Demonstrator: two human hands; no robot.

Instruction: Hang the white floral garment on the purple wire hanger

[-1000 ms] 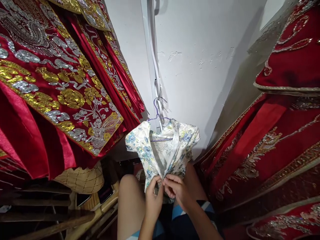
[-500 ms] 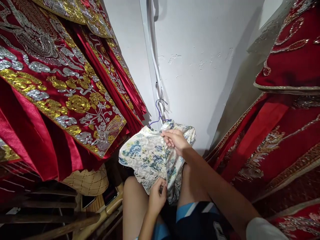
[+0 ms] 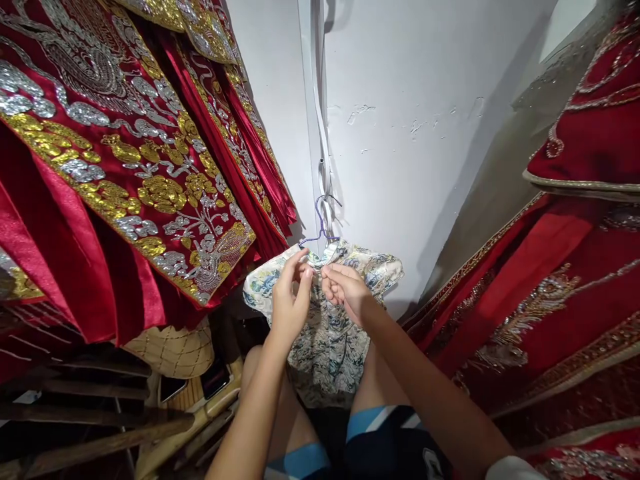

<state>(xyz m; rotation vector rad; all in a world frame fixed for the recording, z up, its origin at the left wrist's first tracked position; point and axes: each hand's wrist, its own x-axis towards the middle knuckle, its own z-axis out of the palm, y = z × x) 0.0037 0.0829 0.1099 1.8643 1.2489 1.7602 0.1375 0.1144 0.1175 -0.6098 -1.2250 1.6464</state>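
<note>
A cream floral shirt (image 3: 327, 340) with blue and green print hangs in front of me on a thin purple hanger (image 3: 321, 223). My right hand (image 3: 347, 287) pinches the front edge of the shirt just below the collar. Close beside it, my left hand (image 3: 293, 290) is raised at the other side of the neckline, thumb and forefinger apart. Its remaining fingers are curled and partly hidden. The lower part of the shirt drapes down between my knees.
White straps (image 3: 320, 120) on the wall carry the hanger. Red embroidered garments (image 3: 165, 193) crowd the left side, and more red beaded clothing (image 3: 550, 293) hangs at right. At lower left is a wooden chair (image 3: 170, 427) with a phone (image 3: 173, 388) on it.
My left hand has risen from the shirt's lower front to the collar. The right hand keeps its pinch near the neckline. The shirt front now hangs straighter, and the view has shifted slightly.
</note>
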